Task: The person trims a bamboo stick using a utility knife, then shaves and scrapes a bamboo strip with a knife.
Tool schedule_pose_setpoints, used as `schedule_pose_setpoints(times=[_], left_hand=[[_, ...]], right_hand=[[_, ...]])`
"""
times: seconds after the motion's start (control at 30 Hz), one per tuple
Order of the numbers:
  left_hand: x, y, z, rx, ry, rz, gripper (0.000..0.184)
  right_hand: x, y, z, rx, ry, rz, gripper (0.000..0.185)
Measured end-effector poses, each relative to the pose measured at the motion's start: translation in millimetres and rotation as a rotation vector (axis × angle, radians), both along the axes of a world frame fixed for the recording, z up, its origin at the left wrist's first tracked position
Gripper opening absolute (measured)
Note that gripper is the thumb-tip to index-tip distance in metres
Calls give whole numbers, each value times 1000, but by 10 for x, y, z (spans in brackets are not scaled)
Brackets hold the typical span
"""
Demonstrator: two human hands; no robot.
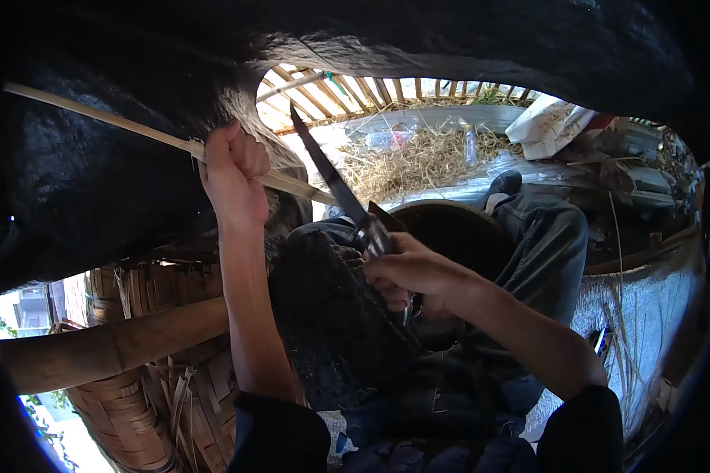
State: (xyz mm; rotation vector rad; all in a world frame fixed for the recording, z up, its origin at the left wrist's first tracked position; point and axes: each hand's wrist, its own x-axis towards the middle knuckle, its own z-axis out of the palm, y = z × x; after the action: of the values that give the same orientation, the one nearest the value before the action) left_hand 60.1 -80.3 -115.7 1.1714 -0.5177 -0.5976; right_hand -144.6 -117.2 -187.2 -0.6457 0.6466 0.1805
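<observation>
My left hand [235, 173], raised at upper left, is closed around a long pale bamboo strip [102, 117]. One end of the strip reaches far out to the left; the other slopes down to the right, passing behind the knife. A frayed spot shows on the strip beside my fingers. My right hand [414, 272] grips the handle of a long, dark-bladed knife [327, 169], its tip pointing up and left. Between my knees, partly hidden behind the right hand, is a dark round container [450, 229]. A dark cloth [331, 299] covers my left thigh.
Black plastic sheeting [79, 173] hangs overhead and to the left. A thick bamboo pole [118, 343] runs at lower left above woven bamboo baskets [126, 410]. Straw shavings [418, 162] with plastic bottles lie ahead, before a slatted bamboo fence [371, 91]. A white sack [548, 126] lies at upper right.
</observation>
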Motion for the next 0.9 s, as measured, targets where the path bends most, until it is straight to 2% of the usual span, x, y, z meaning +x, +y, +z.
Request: schedule_pose_setpoints(times=[0.1, 0.23, 0.37, 0.43, 0.5, 0.6, 0.7, 0.8, 0.9], left_hand=[[-28, -56, 6, 24, -21, 26, 46], [-45, -67, 17, 54, -20, 98, 45], [-111, -141, 7, 26, -46, 65, 45], [-152, -193, 29, 21, -74, 66, 44], [-104, -141, 9, 41, -38, 85, 45], [-101, -154, 23, 61, -29, 104, 45], [-70, -154, 27, 46, -27, 83, 45], [-90, -123, 30, 47, -10, 86, 45], [-55, -130, 41, 21, -18, 85, 45]], right_hand=[[43, -122, -14, -135, 5, 9, 10], [-58, -243, 322, -393, -116, 26, 11], [-42, 33, 179, -321, -164, -85, 10], [27, 109, -50, -260, 5, 18, 10], [8, -1, -158, -177, 27, 0, 9], [-69, -92, 82, -303, -99, -36, 7], [-85, -175, 246, -206, -161, -42, 8], [-2, 21, -74, -115, -50, 15, 9], [20, -112, -73, -166, -58, -20, 11]])
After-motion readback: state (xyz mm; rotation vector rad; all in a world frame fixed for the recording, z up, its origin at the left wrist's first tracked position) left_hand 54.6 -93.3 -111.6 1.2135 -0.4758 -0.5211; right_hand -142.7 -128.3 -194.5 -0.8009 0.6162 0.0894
